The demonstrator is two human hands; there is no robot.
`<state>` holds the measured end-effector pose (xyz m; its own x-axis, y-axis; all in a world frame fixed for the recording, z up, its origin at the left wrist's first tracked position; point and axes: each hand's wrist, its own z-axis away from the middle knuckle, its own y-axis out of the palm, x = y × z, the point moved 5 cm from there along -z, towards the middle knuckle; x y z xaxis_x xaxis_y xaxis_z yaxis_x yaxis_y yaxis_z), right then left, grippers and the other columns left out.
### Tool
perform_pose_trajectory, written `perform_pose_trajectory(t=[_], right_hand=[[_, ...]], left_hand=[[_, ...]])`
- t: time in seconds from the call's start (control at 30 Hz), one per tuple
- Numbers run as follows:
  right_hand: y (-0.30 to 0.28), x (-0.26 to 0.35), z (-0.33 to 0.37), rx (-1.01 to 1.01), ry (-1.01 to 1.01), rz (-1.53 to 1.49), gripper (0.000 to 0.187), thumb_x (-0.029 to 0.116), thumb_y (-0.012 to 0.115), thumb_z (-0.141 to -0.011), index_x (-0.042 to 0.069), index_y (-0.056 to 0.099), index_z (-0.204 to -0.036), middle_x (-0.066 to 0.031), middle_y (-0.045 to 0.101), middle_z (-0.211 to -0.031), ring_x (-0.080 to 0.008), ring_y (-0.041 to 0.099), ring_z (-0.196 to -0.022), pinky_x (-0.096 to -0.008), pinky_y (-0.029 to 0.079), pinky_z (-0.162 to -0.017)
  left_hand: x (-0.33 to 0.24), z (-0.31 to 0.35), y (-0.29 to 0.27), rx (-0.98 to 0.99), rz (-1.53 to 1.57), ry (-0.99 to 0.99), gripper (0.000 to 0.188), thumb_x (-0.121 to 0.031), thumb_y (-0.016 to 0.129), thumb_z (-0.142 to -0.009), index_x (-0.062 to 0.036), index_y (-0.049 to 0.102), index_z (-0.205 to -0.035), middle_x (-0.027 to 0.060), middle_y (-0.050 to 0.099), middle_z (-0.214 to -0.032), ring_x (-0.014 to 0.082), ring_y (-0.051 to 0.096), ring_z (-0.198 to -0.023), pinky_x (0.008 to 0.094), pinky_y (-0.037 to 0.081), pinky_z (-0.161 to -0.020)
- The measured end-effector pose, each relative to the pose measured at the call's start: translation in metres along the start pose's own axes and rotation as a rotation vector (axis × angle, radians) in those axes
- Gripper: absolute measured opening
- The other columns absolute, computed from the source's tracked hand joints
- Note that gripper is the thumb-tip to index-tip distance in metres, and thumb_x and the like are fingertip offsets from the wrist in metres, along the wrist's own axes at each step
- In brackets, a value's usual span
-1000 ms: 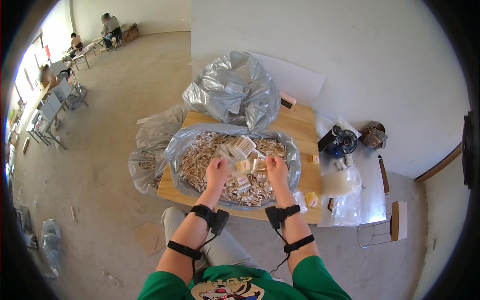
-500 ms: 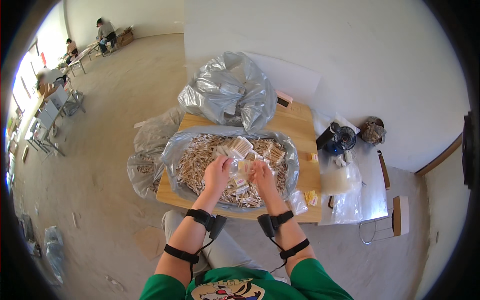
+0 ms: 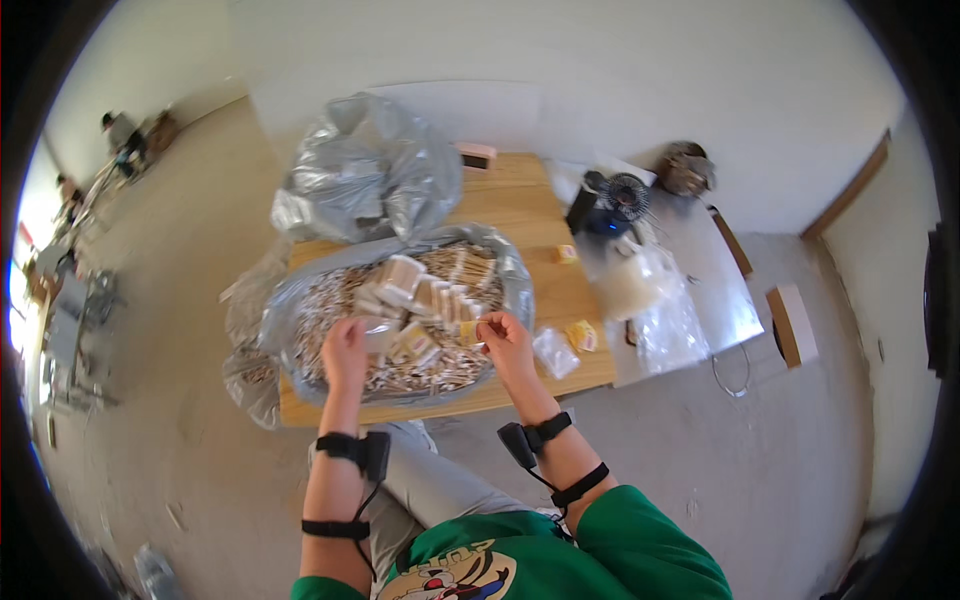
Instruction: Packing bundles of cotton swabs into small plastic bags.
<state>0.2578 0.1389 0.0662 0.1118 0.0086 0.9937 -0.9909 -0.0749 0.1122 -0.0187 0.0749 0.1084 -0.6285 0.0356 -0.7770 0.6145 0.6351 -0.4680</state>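
Observation:
Loose cotton swabs fill a wide container lined with a grey plastic bag, and bundled swab packs lie on top of them. Over the left part of the heap, my left hand is closed on a small clear plastic bag. My right hand, over the right rim, pinches a small yellow card. The two hands are apart. Motion blurs the fingers and the held pieces somewhat.
The wooden table carries a large grey bag behind the container. Right of it are clear bags and yellow cards. A side table holds a black fan and plastic sheets. People sit far left.
My hands have drawn apart, the clear bag staying with the left and the yellow card with the right. The whole view has swung right, so the table appears farther left.

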Motion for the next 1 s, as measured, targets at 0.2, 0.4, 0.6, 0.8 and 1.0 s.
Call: perform_pose_trajectory(t=[0.2, 0.4, 0.6, 0.8, 1.0], right_hand=[[-0.183, -0.054, -0.01, -0.471, 0.009, 0.047, 0.007, 0.007, 0.062, -0.081, 0.001, 0.058, -0.083, -0.0029, 0.063, -0.072, -0.0086, 0.057, -0.063, -0.022, 0.045, -0.055], [-0.245, -0.077, -0.033, -0.469, 0.11, 0.822, 0.01, 0.008, 0.062, -0.074, 0.007, 0.062, -0.084, -0.0099, 0.064, -0.074, -0.0257, 0.062, -0.071, -0.036, 0.049, -0.066], [-0.231, -0.061, -0.026, -0.599, -0.144, 1.304, 0.024, 0.02, 0.065, -0.076, 0.009, 0.059, -0.098, -0.0109, 0.063, -0.084, -0.0307, 0.061, -0.081, -0.0414, 0.048, -0.071], [-0.135, -0.042, 0.013, -0.13, -0.121, 0.344, 0.027, 0.015, 0.064, -0.083, 0.007, 0.052, -0.106, -0.0058, 0.058, -0.083, -0.0168, 0.059, -0.073, -0.0278, 0.045, -0.058], [-0.112, -0.03, 0.053, -0.023, 0.131, -0.029, 0.027, 0.004, 0.059, -0.084, 0.003, 0.047, -0.108, -0.0015, 0.055, -0.068, -0.0086, 0.054, -0.056, -0.0216, 0.041, -0.047]], left_hand=[[0.027, 0.02, 0.013, 0.082, 0.453, -0.452, 0.017, -0.018, 0.052, -0.092, -0.0015, 0.054, -0.086, 0.0088, 0.064, -0.079, 0.0155, 0.063, -0.065, 0.0263, 0.05, -0.056], [0.018, 0.045, 0.037, 0.265, 0.636, -0.575, 0.02, -0.021, 0.047, -0.095, -0.0007, 0.05, -0.096, 0.015, 0.066, -0.086, 0.019, 0.066, -0.069, 0.0275, 0.053, -0.059], [-0.02, 0.065, 0.083, 0.445, 0.663, -0.564, 0.018, -0.02, 0.045, -0.096, -0.0031, 0.05, -0.1, 0.0164, 0.065, -0.091, 0.0213, 0.066, -0.07, 0.0299, 0.055, -0.063], [-0.061, 0.092, 0.137, 0.657, 0.684, -0.556, 0.019, -0.018, 0.045, -0.096, -0.0023, 0.05, -0.103, 0.0147, 0.066, -0.089, 0.0197, 0.066, -0.07, 0.0274, 0.053, -0.061], [-0.076, 0.112, 0.173, 0.796, 0.583, -0.438, 0.02, -0.018, 0.045, -0.096, -0.0022, 0.05, -0.106, 0.0116, 0.065, -0.093, 0.0146, 0.064, -0.074, 0.0237, 0.051, -0.061]])
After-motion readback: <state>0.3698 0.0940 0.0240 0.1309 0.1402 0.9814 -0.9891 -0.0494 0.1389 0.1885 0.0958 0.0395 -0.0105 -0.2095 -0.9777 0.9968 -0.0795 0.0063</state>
